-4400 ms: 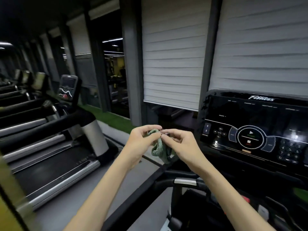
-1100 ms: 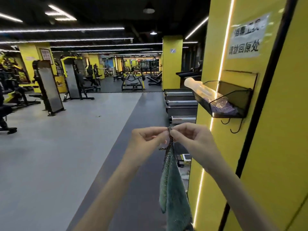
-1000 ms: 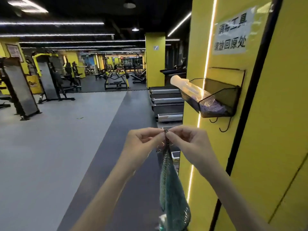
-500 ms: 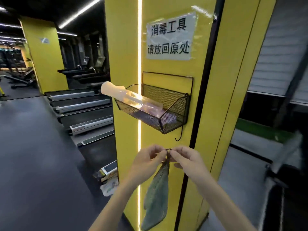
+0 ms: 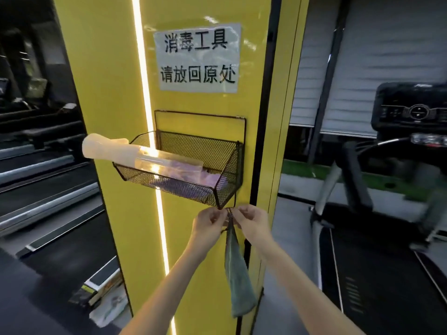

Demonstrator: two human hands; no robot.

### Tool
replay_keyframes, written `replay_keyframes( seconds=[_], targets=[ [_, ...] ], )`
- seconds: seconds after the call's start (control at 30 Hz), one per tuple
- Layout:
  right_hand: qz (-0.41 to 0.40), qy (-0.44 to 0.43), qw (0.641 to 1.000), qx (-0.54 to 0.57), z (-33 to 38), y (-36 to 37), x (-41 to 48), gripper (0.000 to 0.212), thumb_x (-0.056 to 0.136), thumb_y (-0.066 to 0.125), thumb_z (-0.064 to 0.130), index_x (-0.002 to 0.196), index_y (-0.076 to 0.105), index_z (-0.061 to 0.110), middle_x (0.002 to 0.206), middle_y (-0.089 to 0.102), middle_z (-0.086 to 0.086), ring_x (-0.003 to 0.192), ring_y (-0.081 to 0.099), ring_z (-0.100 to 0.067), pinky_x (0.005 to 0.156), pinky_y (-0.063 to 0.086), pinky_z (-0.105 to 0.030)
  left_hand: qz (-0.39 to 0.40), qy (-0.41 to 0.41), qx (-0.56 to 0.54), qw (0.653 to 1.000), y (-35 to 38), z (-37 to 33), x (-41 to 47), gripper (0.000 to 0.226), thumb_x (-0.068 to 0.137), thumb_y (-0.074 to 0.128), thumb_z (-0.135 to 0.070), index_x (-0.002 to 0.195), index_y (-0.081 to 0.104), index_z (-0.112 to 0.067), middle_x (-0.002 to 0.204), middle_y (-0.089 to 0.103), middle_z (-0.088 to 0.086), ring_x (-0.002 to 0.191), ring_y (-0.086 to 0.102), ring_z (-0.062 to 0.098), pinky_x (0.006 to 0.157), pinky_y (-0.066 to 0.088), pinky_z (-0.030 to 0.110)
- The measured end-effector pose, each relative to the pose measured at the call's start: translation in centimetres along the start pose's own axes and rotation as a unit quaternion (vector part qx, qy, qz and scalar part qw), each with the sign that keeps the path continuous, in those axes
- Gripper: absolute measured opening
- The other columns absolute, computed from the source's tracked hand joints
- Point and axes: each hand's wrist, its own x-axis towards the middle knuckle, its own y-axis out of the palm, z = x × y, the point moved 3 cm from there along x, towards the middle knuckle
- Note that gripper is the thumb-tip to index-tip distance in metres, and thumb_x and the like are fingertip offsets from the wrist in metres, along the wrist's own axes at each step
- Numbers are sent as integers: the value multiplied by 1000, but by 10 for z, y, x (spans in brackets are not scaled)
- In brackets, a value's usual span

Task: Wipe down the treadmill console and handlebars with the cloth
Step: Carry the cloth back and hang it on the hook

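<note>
A green cloth [image 5: 238, 274] hangs straight down from a dark cord loop [image 5: 229, 215]. My left hand [image 5: 209, 222] and my right hand [image 5: 252, 222] both pinch that loop from either side, just below the lower right corner of a black wire basket [image 5: 227, 151] fixed to a yellow pillar [image 5: 116, 93]. A thin hook under the basket sits right above the loop; whether the loop is on it I cannot tell. The treadmill console [image 5: 411, 110] and its handlebar [image 5: 387, 143] stand at the right, away from both hands.
A spray bottle [image 5: 125, 153] lies in the basket, sticking out to the left. A paper sign [image 5: 197, 58] is taped above it. The treadmill belt [image 5: 377, 274] lies at lower right. More treadmill decks [image 5: 48, 184] are at left. Boxes [image 5: 101, 291] sit at the pillar's foot.
I have turned from the treadmill console to the yellow pillar. The cloth now hangs from its loop, and both hands have carried it up to the basket's lower right corner.
</note>
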Motion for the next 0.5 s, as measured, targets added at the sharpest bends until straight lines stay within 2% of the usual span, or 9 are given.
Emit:
replay_keyframes(
  seconds=[0.07,0.2,0.33,0.5],
  targets=[
    [-16,-6,1000,-22,-2,2,5,16,92,60,10,78,67,14,66,63,4,58,55,-5,58,43,-17,4,-8,-5,1000,2,3,8,24,97,58,-25,84,71,-9,79,74,1,79,72,13,78,56,38],
    [-28,-10,999,-40,-7,4,11,21,92,59,9,74,67,17,65,63,5,59,55,-7,57,43,-17,3,-2,14,1000,4,11,15,24,96,58,-26,85,71,-10,81,74,2,81,71,17,78,55,37],
    [-43,-20,997,-67,-14,2,12,25,90,63,9,67,67,19,63,64,6,59,57,-8,56,43,-17,14,-7,19,1000,7,19,16,24,93,58,-33,88,72,-13,86,73,2,85,69,19,83,55,43],
    [-34,-24,996,-79,-18,1,6,30,89,64,10,65,65,28,65,65,8,64,60,-9,60,44,-20,30,-19,11,999,9,19,13,14,95,61,-27,99,70,-17,98,70,-3,96,64,13,86,51,31]
  ],
)
